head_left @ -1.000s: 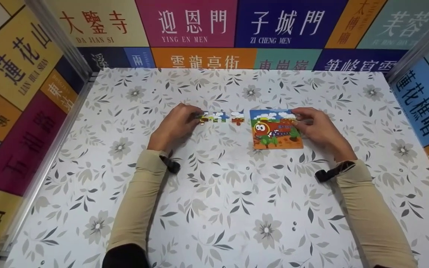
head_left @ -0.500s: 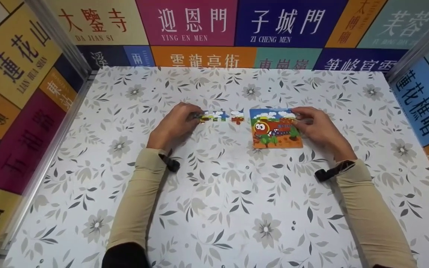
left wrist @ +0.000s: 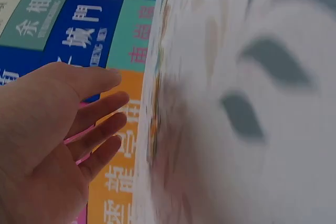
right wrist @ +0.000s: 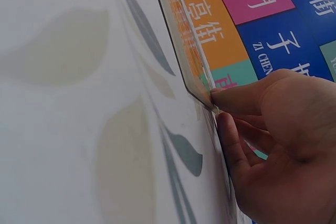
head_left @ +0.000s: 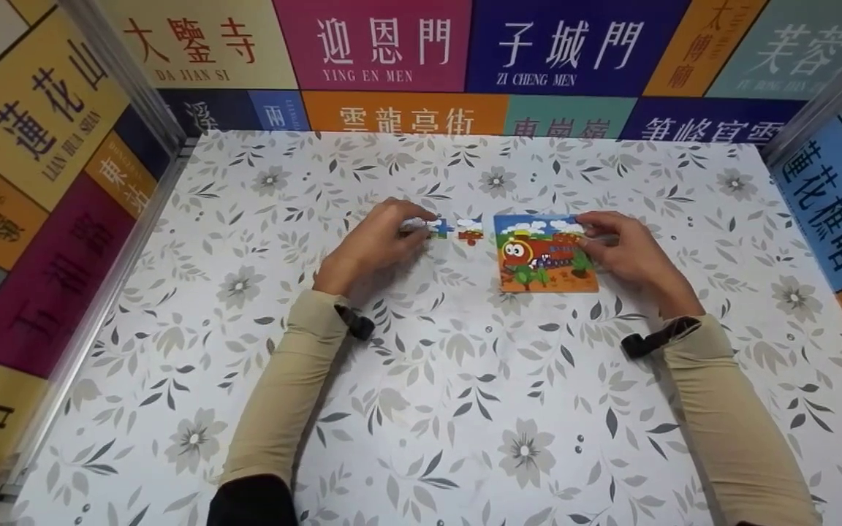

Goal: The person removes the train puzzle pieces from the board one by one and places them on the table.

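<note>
My right hand (head_left: 622, 245) pinches the upper right corner of a square jigsaw puzzle (head_left: 538, 256) with a cartoon train picture. In the right wrist view, the puzzle (right wrist: 190, 72) shows as a thin slab edge-on, thumb and forefinger at its corner. Left of it lie some joined puzzle pieces (head_left: 470, 229) with cloud and red parts. Further left, more pieces (head_left: 441, 228) are partly covered by my left hand (head_left: 384, 237). That hand hovers low over them; in the left wrist view its fingers (left wrist: 107, 150) are loosely bent, with nothing visible between them and the thumb.
Everything lies on a white table (head_left: 457, 409) with a grey flower and leaf pattern. Colourful panels (head_left: 370, 44) with Chinese lettering stand along the back and both sides. Each wrist carries a small black camera (head_left: 355, 323).
My left hand has moved to the right along the row of pieces and now covers more of the left ones. My right hand and the square puzzle stay nearly in place.
</note>
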Action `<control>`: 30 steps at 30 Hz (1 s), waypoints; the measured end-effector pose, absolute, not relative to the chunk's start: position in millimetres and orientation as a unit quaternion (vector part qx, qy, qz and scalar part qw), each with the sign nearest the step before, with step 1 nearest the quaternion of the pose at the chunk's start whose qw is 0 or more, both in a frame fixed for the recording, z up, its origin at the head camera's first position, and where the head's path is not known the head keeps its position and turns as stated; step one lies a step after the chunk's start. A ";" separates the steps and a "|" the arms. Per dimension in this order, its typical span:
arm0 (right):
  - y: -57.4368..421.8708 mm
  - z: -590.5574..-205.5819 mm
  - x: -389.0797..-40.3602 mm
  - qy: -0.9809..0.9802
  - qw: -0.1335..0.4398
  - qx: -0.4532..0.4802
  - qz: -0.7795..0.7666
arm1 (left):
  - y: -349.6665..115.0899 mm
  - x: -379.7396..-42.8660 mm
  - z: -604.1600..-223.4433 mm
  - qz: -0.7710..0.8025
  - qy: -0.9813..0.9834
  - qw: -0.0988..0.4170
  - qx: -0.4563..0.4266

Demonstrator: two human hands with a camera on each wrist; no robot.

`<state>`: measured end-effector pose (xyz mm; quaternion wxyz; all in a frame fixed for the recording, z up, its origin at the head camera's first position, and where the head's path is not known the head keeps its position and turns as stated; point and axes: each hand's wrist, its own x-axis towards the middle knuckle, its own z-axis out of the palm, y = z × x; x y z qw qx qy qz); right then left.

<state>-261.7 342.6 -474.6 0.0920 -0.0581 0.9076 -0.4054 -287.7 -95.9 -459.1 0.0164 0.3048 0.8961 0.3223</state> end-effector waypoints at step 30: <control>343.9 -475.7 -263.8 0.907 0.100 -0.055 -0.404 | 51.0 -274.6 -474.7 0.333 0.853 0.095 0.391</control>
